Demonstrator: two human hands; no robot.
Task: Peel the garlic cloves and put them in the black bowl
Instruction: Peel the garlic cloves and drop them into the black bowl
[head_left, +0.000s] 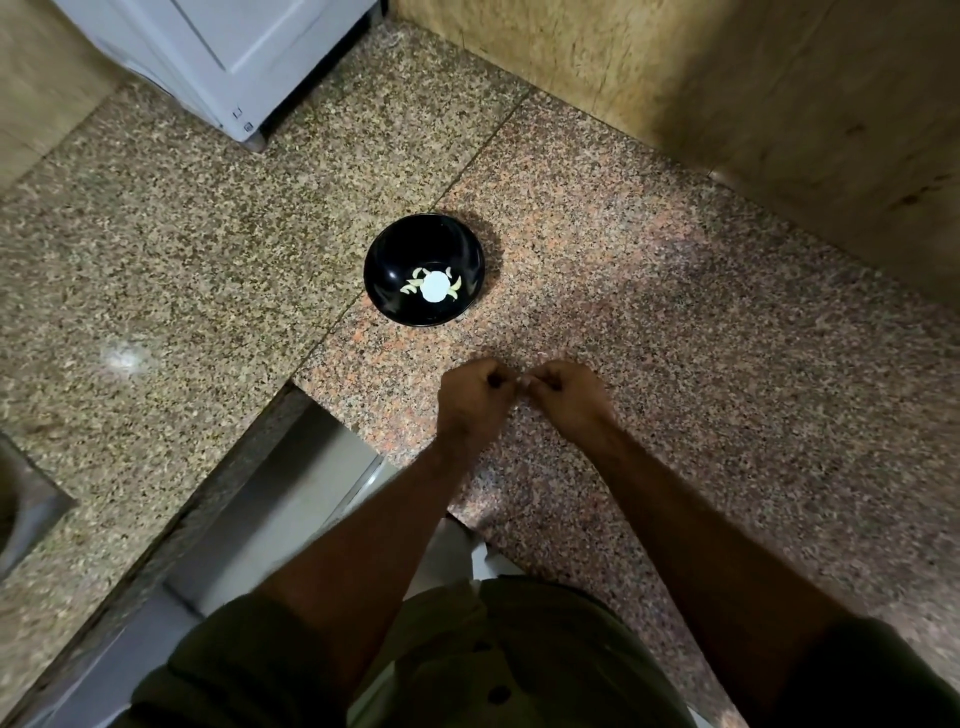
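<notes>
We pinch a garlic clove (521, 383) between left hand (470, 397) and right hand (569, 395), both grips closed on it to strip skin near the black bowl (384, 260).

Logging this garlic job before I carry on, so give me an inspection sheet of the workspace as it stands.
Surface: speckled granite counter, seam running past the bowl.
Job's things: black bowl upright, holding a few peeled cloves around a bright white glare spot; a small pale piece, likely a clove, between the hands.
Clutter: nothing seen.
Grips: left hand and right hand both curled, fingertips meeting on the piece.
Cables: nothing seen.
Surroundings: white appliance at back left, tan wall behind.
</notes>
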